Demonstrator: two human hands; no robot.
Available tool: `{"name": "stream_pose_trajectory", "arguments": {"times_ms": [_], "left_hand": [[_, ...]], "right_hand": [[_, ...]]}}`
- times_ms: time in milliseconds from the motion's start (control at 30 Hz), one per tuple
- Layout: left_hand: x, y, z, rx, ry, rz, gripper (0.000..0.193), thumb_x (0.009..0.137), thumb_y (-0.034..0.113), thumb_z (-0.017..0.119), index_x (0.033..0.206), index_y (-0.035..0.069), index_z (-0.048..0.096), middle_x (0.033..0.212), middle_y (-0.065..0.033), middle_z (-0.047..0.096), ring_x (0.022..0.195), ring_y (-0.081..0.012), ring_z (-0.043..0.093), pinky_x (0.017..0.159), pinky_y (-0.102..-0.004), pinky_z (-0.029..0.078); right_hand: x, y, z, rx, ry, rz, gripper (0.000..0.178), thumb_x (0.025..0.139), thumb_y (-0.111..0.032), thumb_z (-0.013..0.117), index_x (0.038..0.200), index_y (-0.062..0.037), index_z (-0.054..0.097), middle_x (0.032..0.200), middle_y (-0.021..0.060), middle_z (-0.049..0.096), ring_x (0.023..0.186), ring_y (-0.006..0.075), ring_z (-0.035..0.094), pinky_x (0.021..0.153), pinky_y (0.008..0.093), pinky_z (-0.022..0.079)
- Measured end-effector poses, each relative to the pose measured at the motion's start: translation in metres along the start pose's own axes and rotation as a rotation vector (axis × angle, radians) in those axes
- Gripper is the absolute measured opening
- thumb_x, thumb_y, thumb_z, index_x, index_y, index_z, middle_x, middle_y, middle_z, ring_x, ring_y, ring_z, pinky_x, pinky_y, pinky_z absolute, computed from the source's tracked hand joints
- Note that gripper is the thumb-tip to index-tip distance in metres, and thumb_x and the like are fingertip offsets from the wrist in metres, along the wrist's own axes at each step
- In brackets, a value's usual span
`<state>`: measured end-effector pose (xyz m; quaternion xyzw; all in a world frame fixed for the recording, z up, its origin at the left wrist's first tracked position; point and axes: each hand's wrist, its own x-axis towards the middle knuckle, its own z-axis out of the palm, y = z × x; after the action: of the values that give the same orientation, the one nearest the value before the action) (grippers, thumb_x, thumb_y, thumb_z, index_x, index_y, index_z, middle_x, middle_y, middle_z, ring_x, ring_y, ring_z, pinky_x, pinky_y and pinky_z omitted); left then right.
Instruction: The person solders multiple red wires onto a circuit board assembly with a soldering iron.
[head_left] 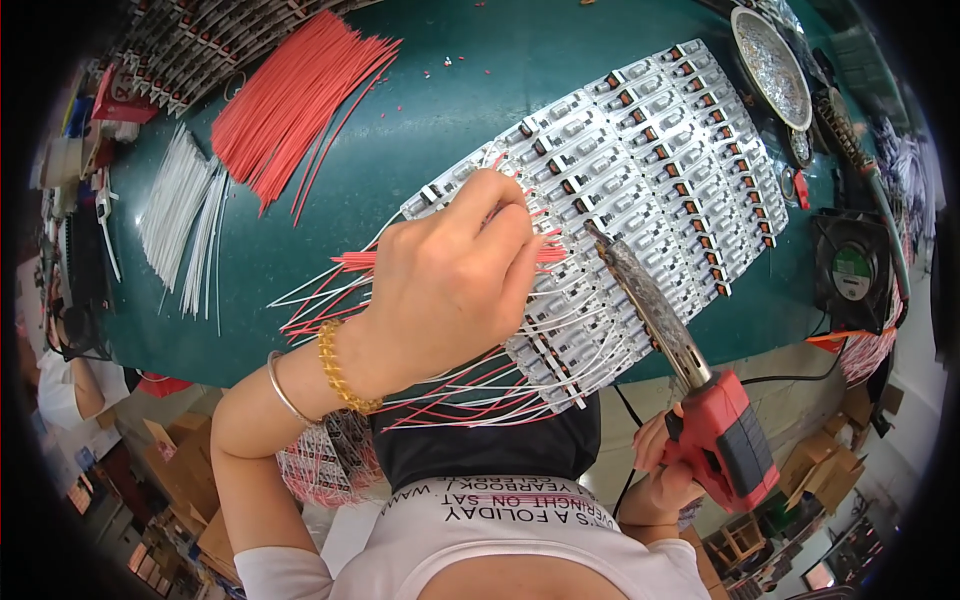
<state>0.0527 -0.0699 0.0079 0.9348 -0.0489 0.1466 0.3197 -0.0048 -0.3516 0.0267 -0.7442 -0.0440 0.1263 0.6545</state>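
My left hand (450,275) is closed over the near-left part of a large panel of small grey-white electrical parts (640,150) set in rows. Its thumb and forefinger are pinched together. A small bunch of red wires (357,261) passes under the palm and comes out on its right side. The closed fingers of my right hand (665,470) grip the red and black handle of a soldering gun (720,430). The gun's long metal barrel slants up and left, its tip above the panel close to my left fingers. White and red wires (465,395) trail from the panel's near-left edge.
On the green table (420,120), a heap of red wires (290,100) and a smaller pile of white wires (180,210) lie at the left. At the right are a metal dish (770,65) and a black fan (853,270). Cardboard boxes (185,470) stand below the table.
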Motion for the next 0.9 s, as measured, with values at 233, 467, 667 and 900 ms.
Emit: {"name": "stream_pose_trajectory", "arguments": {"times_ms": [233,467,667,900], "left_hand": [[-0.001,0.003,-0.003,-0.096,0.072,0.028,0.01,0.076,0.0,0.074,0.077,0.003,0.064,0.1,-0.0076,0.064,0.055,-0.0116,0.061,0.048,-0.0249,0.047],[-0.006,0.009,0.004,-0.031,0.008,-0.005,0.01,0.074,0.0,0.074,0.075,0.004,0.065,0.1,-0.0072,0.064,0.056,-0.0104,0.063,0.047,-0.0237,0.046],[-0.006,0.01,0.004,-0.021,0.017,-0.004,0.011,0.073,0.0,0.074,0.075,0.004,0.064,0.099,-0.0066,0.064,0.055,-0.0106,0.063,0.046,-0.0234,0.046],[-0.006,0.009,0.008,0.011,0.03,0.011,0.012,0.073,0.001,0.074,0.074,0.005,0.063,0.099,-0.0058,0.065,0.054,-0.0108,0.063,0.047,-0.0247,0.046]], "right_hand": [[-0.006,0.011,-0.005,0.007,0.028,-0.124,0.086,0.085,-0.064,0.06,0.125,0.0109,0.045,0.052,-0.0007,0.048,0.043,0.0121,0.049,0.045,0.0273,0.043],[-0.009,0.012,-0.005,0.005,0.032,-0.005,0.083,0.084,-0.064,0.062,0.121,0.0093,0.047,0.051,-0.0001,0.047,0.042,0.012,0.049,0.044,0.0266,0.042],[-0.019,0.025,-0.014,0.024,0.027,0.013,0.08,0.084,-0.061,0.064,0.12,0.0085,0.047,0.052,0.001,0.048,0.042,0.0132,0.048,0.045,0.0268,0.043],[-0.015,0.017,-0.005,0.011,0.084,-0.004,0.08,0.083,-0.06,0.067,0.12,0.0082,0.048,0.051,0.001,0.047,0.042,0.0133,0.048,0.045,0.0271,0.044]]}}
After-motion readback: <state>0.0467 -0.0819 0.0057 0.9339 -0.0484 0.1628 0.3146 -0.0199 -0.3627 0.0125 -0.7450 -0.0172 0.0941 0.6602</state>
